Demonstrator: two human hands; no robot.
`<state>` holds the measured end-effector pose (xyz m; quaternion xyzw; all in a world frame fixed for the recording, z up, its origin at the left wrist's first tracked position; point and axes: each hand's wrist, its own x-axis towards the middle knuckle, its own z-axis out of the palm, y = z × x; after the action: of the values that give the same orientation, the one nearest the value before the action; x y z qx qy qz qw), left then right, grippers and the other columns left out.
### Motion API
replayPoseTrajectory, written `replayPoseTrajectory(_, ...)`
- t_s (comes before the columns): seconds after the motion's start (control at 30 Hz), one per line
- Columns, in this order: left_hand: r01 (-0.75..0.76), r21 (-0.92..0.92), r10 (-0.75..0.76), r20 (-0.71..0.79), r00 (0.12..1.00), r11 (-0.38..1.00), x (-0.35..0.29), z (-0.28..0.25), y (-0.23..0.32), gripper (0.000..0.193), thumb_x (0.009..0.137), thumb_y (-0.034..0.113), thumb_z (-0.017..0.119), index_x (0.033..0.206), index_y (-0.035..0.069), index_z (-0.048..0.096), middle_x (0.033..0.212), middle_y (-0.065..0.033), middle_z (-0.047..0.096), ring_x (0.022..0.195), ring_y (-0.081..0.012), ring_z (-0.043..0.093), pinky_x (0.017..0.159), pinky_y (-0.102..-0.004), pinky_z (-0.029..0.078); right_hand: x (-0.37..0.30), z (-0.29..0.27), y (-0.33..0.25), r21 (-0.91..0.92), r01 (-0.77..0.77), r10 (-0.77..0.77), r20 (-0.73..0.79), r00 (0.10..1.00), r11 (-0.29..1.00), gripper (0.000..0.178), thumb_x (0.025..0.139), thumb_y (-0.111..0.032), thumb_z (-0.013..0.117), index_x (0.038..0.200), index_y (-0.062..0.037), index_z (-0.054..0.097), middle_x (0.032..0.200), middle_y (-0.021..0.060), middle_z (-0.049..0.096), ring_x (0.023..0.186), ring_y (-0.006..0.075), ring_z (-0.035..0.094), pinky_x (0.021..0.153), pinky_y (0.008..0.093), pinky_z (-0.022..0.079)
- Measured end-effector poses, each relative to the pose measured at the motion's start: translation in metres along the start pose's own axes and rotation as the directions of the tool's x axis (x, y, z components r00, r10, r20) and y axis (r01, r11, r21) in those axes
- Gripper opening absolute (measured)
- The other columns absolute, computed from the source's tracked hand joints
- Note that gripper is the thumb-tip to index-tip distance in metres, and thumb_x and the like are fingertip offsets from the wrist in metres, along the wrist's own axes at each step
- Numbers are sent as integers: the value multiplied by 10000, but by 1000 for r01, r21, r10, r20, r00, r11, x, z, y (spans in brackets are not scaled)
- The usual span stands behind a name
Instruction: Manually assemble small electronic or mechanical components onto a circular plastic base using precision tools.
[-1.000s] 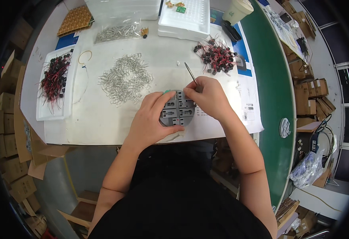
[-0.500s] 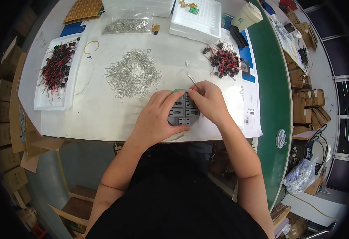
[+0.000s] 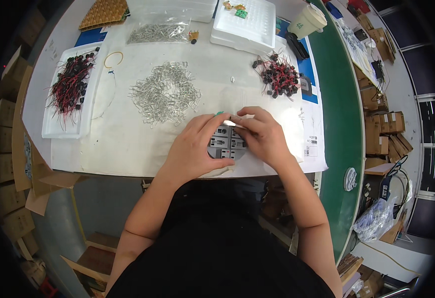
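A round grey holder (image 3: 220, 153) with rows of rectangular slots and small dark parts lies at the table's front edge. My left hand (image 3: 191, 148) curves round its left side, thumb at the near edge and fingers at the far edge. A bit of green (image 3: 219, 113) shows by those fingertips. My right hand (image 3: 263, 138) is at the holder's right far side, its fingers closed on a slim metal tool (image 3: 230, 123), perhaps tweezers. The tool's bright part lies over the holder's far edge; the rest is hidden by my fingers.
A heap of bent metal clips (image 3: 165, 93) lies to the left. Black parts with red wires fill a white tray (image 3: 54, 130) at far left; another such pile (image 3: 279, 75) lies right. Behind are a clip bag (image 3: 159, 33), a white box (image 3: 245, 37) and a lidded cup (image 3: 307, 22).
My right hand has turned over, and the metal tool, which stuck up and away from it, now lies across the holder's far edge. My left hand has barely moved.
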<state>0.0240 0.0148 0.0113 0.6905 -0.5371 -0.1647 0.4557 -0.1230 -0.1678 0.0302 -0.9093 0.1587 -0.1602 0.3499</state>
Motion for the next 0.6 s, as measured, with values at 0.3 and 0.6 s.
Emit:
replayPoseTrajectory(0.3, 44, -10, -43, 22, 999, 999, 6, 1, -3, 957, 633, 343, 1016, 1463, 82, 619, 1376, -122, 631, 1246, -295, 632, 1040, -413, 540, -30, 9, -9, -367, 55, -79, -51, 996, 929, 565, 870, -390, 834, 1392, -208, 713, 1302, 72, 655, 864, 268, 723, 680, 373, 594)
replayPoseTrajectory(0.6, 60, -11, -60, -57, 997, 998, 18, -11, -4, 637, 834, 213, 895, 1408, 90, 648, 1068, -134, 740, 1018, -301, 722, 954, -420, 566, -34, 17, 0, -273, -6, -33, -136, 990, 962, 702, 838, -483, 849, 1421, -141, 660, 1264, 56, 690, 802, 241, 737, 653, 360, 590)
